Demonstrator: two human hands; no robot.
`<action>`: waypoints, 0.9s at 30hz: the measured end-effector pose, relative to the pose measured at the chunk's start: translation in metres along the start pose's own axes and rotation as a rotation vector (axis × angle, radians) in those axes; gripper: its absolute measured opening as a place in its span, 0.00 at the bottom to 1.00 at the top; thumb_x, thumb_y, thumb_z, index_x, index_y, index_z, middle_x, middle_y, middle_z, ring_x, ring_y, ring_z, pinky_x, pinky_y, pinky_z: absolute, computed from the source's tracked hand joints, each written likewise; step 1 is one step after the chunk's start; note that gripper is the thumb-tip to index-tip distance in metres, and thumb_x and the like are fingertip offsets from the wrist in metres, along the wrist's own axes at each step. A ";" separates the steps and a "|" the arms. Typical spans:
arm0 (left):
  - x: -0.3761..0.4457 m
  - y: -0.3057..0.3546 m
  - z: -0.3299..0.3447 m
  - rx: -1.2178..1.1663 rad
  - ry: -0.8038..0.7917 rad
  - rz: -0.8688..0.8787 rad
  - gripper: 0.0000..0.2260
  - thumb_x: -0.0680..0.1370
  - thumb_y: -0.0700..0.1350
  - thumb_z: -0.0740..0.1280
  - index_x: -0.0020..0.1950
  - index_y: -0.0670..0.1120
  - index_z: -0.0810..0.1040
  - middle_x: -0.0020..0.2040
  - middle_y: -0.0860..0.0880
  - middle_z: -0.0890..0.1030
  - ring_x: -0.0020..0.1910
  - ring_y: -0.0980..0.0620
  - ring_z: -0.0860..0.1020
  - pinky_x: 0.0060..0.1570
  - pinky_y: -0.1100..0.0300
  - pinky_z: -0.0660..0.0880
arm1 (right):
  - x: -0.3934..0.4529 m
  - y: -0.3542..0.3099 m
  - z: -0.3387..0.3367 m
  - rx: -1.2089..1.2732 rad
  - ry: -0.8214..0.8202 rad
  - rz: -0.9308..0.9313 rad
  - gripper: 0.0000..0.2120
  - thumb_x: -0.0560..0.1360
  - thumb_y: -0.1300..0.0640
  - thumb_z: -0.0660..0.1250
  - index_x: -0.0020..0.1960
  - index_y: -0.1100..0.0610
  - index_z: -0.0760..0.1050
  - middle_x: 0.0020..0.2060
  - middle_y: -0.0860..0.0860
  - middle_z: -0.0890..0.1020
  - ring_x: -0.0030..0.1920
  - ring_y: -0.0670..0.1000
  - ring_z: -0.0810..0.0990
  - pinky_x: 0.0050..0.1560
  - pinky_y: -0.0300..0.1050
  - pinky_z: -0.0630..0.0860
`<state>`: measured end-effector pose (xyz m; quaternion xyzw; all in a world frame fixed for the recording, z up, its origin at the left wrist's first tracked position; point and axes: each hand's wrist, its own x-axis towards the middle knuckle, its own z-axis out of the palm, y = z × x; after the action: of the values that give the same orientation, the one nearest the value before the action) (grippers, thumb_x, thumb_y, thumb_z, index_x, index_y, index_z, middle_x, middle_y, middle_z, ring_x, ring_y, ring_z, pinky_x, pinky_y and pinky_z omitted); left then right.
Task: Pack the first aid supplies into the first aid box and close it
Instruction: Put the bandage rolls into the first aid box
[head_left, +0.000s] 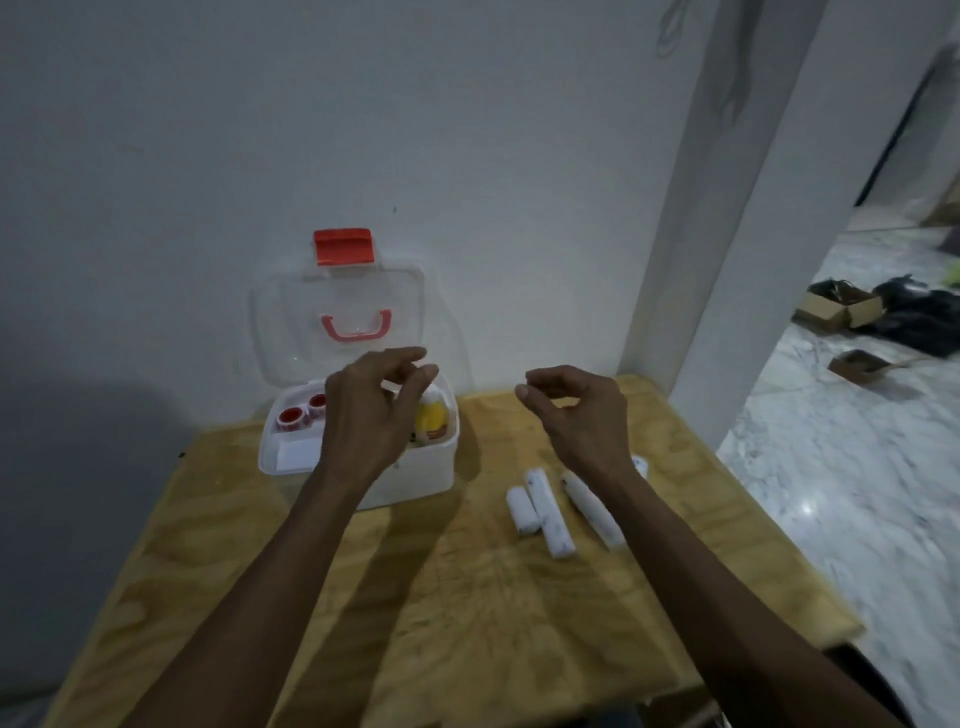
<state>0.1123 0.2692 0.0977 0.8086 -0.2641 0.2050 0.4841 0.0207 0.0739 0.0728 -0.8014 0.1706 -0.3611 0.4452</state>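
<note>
Both hands, left hand (363, 410) and right hand (576, 410), are hovering empty, grips apart; the bandage rolls (543, 512) right of the first aid box (415, 478) are looking light and soft, best pinched mid-length.

A pale yellow wooden table (457, 597) with wavy grain stands against a white wall. On its far left part sits an open white plastic first aid box (415, 475) (clear lid upright). Right of centre lie three white rolled bandages (545, 512), side by side, two touching.
</note>
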 end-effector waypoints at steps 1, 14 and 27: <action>-0.009 0.010 0.004 -0.020 -0.013 0.009 0.10 0.75 0.50 0.71 0.54 0.48 0.84 0.45 0.51 0.85 0.42 0.58 0.81 0.46 0.55 0.80 | -0.004 0.004 -0.010 -0.018 0.011 0.014 0.08 0.70 0.52 0.76 0.47 0.54 0.85 0.39 0.43 0.85 0.42 0.40 0.83 0.45 0.33 0.77; -0.092 0.024 0.079 0.092 -0.387 -0.276 0.13 0.74 0.50 0.71 0.55 0.46 0.83 0.45 0.47 0.86 0.40 0.55 0.82 0.44 0.59 0.80 | -0.068 0.042 -0.024 -0.413 -0.248 0.216 0.14 0.71 0.47 0.70 0.55 0.50 0.83 0.48 0.46 0.85 0.48 0.45 0.82 0.50 0.45 0.78; -0.089 0.022 0.086 0.099 -0.499 -0.385 0.11 0.73 0.51 0.69 0.52 0.49 0.84 0.39 0.51 0.85 0.36 0.58 0.81 0.41 0.58 0.80 | -0.071 0.046 -0.027 -0.627 -0.294 0.168 0.18 0.75 0.40 0.63 0.59 0.47 0.79 0.51 0.45 0.84 0.58 0.50 0.75 0.60 0.52 0.69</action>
<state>0.0357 0.2045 0.0219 0.8917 -0.2066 -0.0824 0.3942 -0.0449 0.0751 0.0137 -0.9257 0.2727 -0.1340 0.2254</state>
